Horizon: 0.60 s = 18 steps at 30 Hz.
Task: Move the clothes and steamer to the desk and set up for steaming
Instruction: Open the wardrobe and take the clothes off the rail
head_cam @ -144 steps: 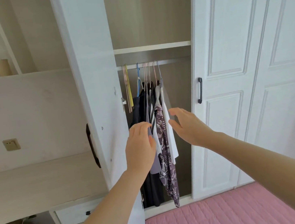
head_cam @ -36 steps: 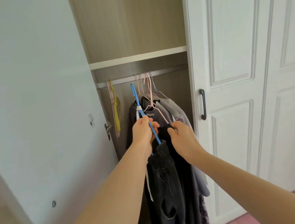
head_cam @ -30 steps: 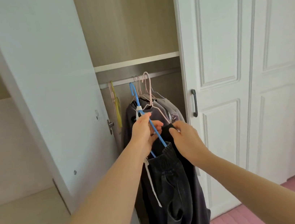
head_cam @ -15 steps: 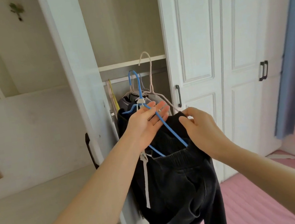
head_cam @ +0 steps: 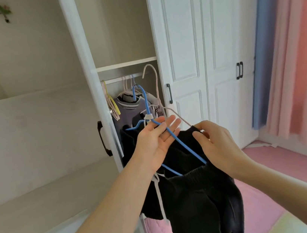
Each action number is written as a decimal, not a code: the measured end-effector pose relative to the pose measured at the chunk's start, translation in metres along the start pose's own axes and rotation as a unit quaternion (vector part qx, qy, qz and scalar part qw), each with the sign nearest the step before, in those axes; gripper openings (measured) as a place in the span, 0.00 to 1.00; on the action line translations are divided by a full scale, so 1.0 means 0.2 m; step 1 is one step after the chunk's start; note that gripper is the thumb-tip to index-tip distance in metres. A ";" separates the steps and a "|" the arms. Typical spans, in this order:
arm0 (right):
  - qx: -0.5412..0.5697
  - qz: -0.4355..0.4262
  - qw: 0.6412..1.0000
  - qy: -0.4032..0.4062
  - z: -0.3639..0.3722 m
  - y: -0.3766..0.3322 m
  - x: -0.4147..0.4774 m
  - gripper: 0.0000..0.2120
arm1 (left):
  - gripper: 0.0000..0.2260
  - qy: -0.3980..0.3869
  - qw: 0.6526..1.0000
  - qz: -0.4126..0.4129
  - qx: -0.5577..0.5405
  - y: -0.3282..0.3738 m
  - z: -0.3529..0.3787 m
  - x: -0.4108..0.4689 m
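The left hand (head_cam: pixel 155 142) is turned palm up in front of the open wardrobe (head_cam: pixel 83 71). Its fingers are straight and spread, and the sloping arm of a blue hanger (head_cam: pixel 189 150) lies across them rather than being gripped. The hanger's hook points up, clear of the rail (head_cam: pixel 118 79). Black drawstring trousers (head_cam: pixel 198 201) hang from it in a loose bundle below both hands, and their white drawstring (head_cam: pixel 158 192) dangles just under the left wrist. The right hand (head_cam: pixel 218 143) has thumb and fingers curled, pinching the top edge of the black cloth where the arm of a pale hanger (head_cam: pixel 180 119) runs into it. That hanger's hook also stands free above the rail. A grey striped top (head_cam: pixel 128 109) and empty pink and yellow hangers (head_cam: pixel 113 107) remain inside the wardrobe. The pale desk (head_cam: pixel 42 203) lies to the left beyond the open door, well apart from the trousers. A pink mat (head_cam: pixel 278 168) covers the floor on the right, below blue and pink curtains (head_cam: pixel 278 59).
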State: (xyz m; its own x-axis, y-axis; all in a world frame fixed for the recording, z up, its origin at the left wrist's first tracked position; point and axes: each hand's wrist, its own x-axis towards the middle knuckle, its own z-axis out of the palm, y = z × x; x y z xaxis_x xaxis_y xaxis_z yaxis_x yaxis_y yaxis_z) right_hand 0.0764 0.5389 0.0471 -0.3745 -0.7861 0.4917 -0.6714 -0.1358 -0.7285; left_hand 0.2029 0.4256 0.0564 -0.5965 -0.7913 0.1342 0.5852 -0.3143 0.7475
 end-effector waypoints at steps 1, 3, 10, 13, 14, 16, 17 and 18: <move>-0.002 0.002 1.000 0.001 -0.01 -0.01 -0.06 0.07 | 0.08 0.003 1.000 -0.003 -0.002 -0.02 0.00 -0.06; -0.001 0.006 1.000 0.003 -0.04 -0.02 -0.18 0.07 | 0.08 0.005 1.000 -0.007 0.001 -0.06 0.01 -0.16; -0.004 -0.009 1.000 0.022 -0.22 -0.07 -0.50 0.07 | 0.07 -0.007 1.000 0.016 0.009 -0.13 0.14 -0.50; 0.003 -0.027 0.999 0.023 -0.30 -0.11 -0.59 0.07 | 0.07 -0.008 0.999 0.033 0.011 -0.14 0.23 -0.62; 0.006 -0.030 0.999 0.019 -0.33 -0.12 -0.62 0.07 | 0.07 -0.006 0.999 0.040 0.013 -0.15 0.26 -0.66; 0.008 -0.039 0.999 0.008 -0.38 -0.14 -0.67 0.08 | 0.06 0.002 0.998 0.053 0.020 -0.16 0.32 -0.73; 0.010 -0.046 0.999 0.003 -0.41 -0.14 -0.70 0.08 | 0.06 0.009 0.998 0.060 0.023 -0.17 0.35 -0.77; 0.013 -0.054 0.998 -0.003 -0.44 -0.15 -0.73 0.07 | 0.06 0.018 0.997 0.069 0.025 -0.19 0.37 -0.81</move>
State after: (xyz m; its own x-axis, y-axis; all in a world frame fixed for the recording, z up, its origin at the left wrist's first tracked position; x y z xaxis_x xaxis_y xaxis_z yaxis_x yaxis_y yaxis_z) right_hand 0.0950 0.7101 0.0397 -0.2980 -0.7695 0.5648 -0.6905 -0.2347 -0.6841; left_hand 0.2367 0.6046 0.0555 -0.4921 -0.8435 0.2153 0.6310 -0.1753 0.7557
